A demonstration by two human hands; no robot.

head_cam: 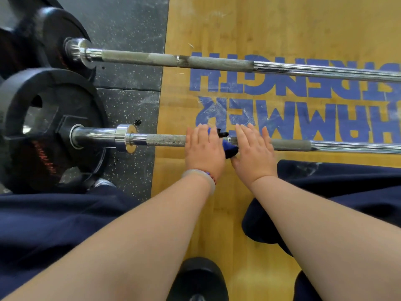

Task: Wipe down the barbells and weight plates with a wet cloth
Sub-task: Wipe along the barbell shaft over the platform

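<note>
Left hand (204, 148) and right hand (253, 148), fingers straight, press the near bar (165, 141), cloth (230, 151) between them; far bar (217, 61) beyond looks chalky, plates (50, 131) seemingly unwiped.

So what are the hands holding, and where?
Nothing gripped: left hand presses the blue cloth flat onto the near barbell; right hand lies flat beside it.

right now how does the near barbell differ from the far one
The near barbell has the left hand and right hand laid flat across it, with a blue cloth between them; the far barbell is untouched. The far barbell's knurling looks pale and chalky; the near barbell's is darker grey. Both are chrome bars carrying black plates at their left ends.
</note>
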